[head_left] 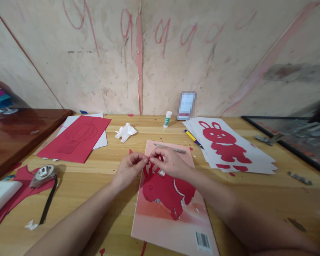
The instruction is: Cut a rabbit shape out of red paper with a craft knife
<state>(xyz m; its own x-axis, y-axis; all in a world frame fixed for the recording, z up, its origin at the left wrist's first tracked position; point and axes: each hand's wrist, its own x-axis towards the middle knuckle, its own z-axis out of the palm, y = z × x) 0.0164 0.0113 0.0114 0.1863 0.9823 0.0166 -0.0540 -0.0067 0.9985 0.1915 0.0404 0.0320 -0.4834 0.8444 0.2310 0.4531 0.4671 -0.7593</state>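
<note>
A red paper rabbit cutout point(162, 190) lies on a pink booklet point(173, 231) with a barcode at its lower corner. Narrow slits show along its body and between its legs. My left hand point(132, 169) pinches red paper at the ear end with thumb and forefinger. Right beside it, my right hand point(170, 163) is closed on the same spot, fingertips nearly touching the left ones. What exactly lies between the fingertips is mostly hidden. Just beyond my right hand, a slim metal craft knife point(177, 149) rests on the booklet's far end.
White sheets point(258, 163) carrying a finished red rabbit point(222, 140) lie right, beside a yellow-blue pen point(194, 139). A glue stick point(167, 119) and phone point(186, 105) stand near the wall. Left are red paper point(77, 138), crumpled tissue point(126, 132) and a tape measure point(44, 175).
</note>
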